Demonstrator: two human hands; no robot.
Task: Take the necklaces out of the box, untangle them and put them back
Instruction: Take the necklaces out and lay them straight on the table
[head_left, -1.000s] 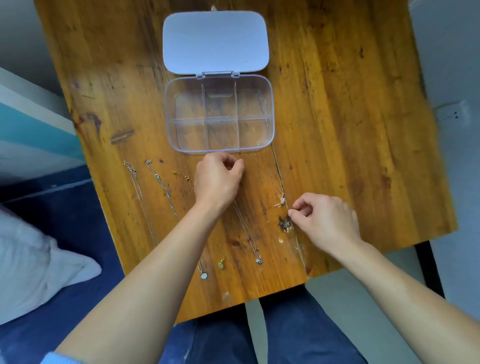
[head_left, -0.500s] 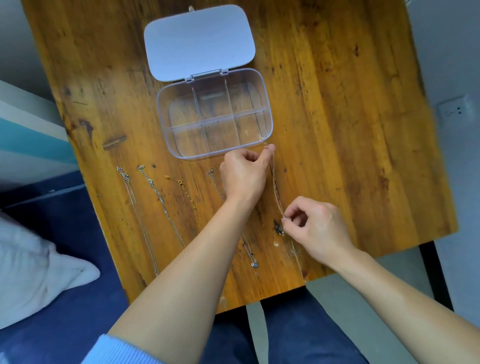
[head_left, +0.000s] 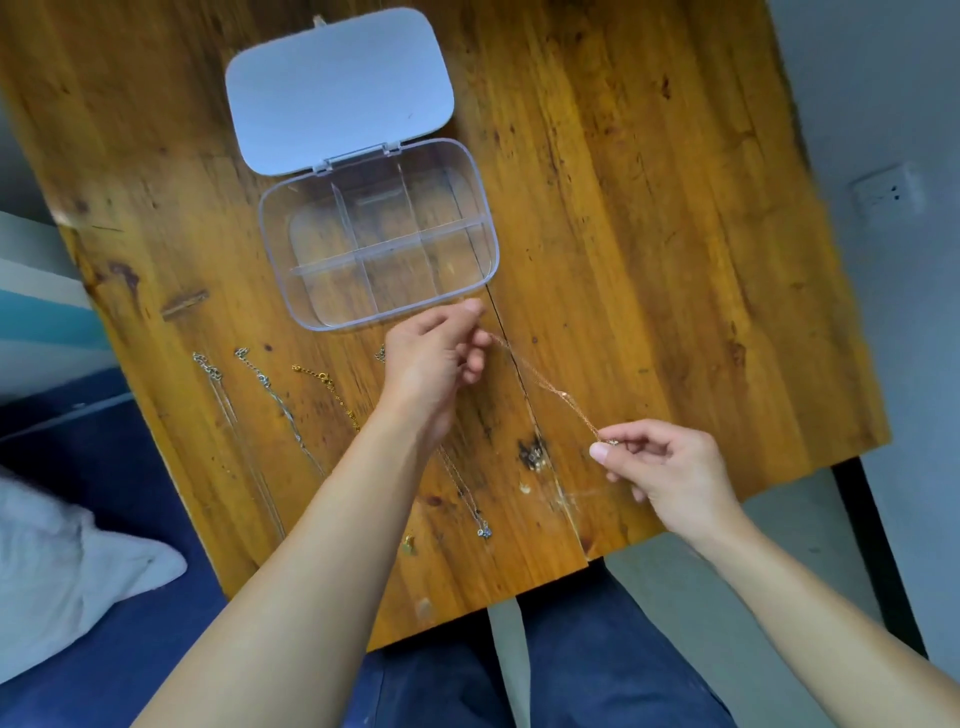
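Now lifted off the surface (head_left: 649, 234), the last necklace (head_left: 545, 387) stretches between left hand (head_left: 431, 364) and right hand (head_left: 670, 473), fingers pinching each end for untangling.

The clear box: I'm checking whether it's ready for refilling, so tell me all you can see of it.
The clear plastic box lies on the wooden table, rounded-cornered, its pale opaque lid hinged fully open and flat behind it. Dividers split the tray into six compartments, two rows of three, all apparently empty. The left hand is close to its near edge; contact is unclear.
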